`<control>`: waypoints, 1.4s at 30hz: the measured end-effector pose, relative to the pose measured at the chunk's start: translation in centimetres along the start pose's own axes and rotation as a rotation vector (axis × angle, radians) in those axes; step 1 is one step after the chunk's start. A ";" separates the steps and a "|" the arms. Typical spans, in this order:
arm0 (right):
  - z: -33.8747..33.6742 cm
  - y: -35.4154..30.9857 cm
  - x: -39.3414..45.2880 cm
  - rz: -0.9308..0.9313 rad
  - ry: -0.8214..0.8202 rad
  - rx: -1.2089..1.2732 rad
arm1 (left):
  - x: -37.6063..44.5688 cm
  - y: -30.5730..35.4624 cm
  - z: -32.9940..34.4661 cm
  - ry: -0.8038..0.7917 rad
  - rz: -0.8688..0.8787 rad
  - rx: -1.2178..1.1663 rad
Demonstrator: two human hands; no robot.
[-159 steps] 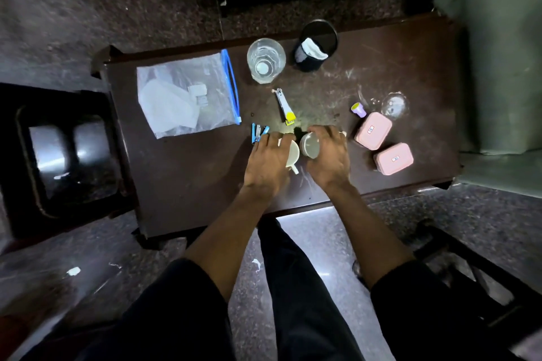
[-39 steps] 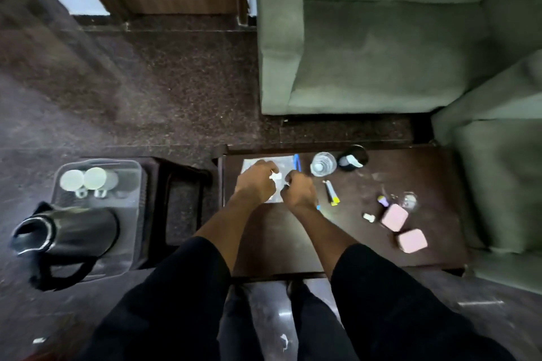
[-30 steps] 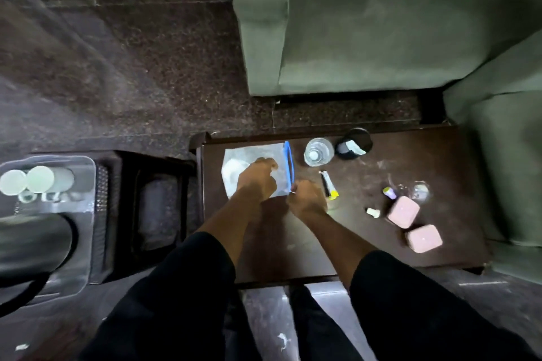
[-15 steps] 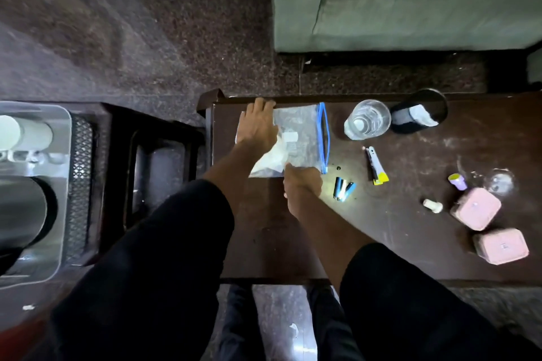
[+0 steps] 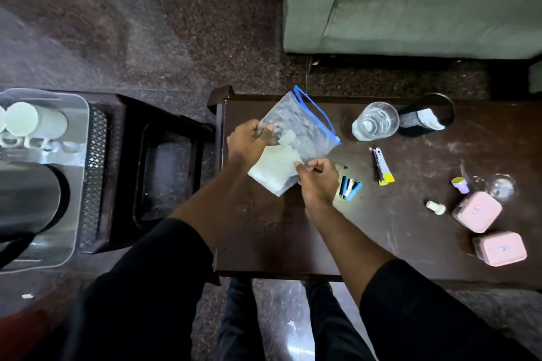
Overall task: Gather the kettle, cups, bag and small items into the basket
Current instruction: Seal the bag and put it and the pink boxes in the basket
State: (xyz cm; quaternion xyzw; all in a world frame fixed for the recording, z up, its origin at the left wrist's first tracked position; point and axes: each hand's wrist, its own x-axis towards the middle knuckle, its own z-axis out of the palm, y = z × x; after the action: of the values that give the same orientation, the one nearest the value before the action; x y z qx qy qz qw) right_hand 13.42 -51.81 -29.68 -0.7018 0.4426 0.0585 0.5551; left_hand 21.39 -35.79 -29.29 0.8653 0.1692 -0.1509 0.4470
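At the far left, the kettle [image 5: 28, 199] and the white cups [image 5: 35, 121] sit in the clear basket [image 5: 77, 173] beside the dark table [image 5: 293, 237]. Over the table's left end, the left hand [image 5: 246, 142] pinches one edge of the clear bag [image 5: 296, 141] with its blue zip, and the right hand [image 5: 318, 182] pinches the near edge, holding it tilted above the tabletop. To the right lie blue clips [image 5: 349, 187], a nail clipper [image 5: 381, 170], a glass [image 5: 375, 124], a black cup [image 5: 425, 119], a small bottle [image 5: 460, 184] and two pink boxes [image 5: 476, 211].
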 end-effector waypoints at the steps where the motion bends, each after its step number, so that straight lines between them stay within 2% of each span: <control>1: 0.1 -0.2 0.2 0.002 -0.028 0.039 | -0.4 0.0 0.0 -0.014 -0.014 -0.089; 5: 0.1 -1.3 0.6 0.055 -0.111 0.186 | -1.6 0.0 0.0 0.086 -0.056 -0.384; 9: -1.0 -2.0 1.1 0.037 -0.179 0.256 | -2.4 -1.4 -0.6 0.093 -0.022 -0.441; 14: -2.3 -2.2 2.2 -0.018 -0.342 0.166 | -3.0 -3.2 -1.9 -0.027 0.146 -0.288; 18: -2.6 -2.1 2.7 -0.126 -0.322 -0.072 | -3.5 -4.4 -3.2 -0.151 0.193 -0.056; 21: -2.9 -2.3 2.7 -0.312 -0.280 -0.254 | -3.5 -4.8 -3.8 -0.117 0.233 0.113; 24: -3.2 -2.6 2.8 -0.474 -0.265 -0.389 | -3.7 -4.8 -4.4 -0.036 0.289 0.155; 28: -3.3 -3.7 2.9 -0.584 -0.249 -0.369 | -4.4 -4.8 -4.0 0.088 0.214 0.056; 31: -2.5 -4.3 2.3 -0.485 -0.319 -0.283 | -5.4 -4.2 -3.2 0.083 0.124 -0.036; 37: -1.1 -5.0 1.3 -0.626 -0.208 -0.333 | -6.3 -2.7 -1.6 0.162 -0.013 -0.022; 42: -0.5 -5.1 1.3 -0.632 -0.143 -0.347 | -6.1 -3.1 -1.7 0.152 -0.059 -0.066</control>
State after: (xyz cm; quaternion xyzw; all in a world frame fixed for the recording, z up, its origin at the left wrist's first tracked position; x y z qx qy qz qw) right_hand 17.50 -53.00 -26.50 -0.8817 0.1473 0.0070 0.4481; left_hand 14.73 -33.70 -28.07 0.8537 0.2327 -0.0922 0.4566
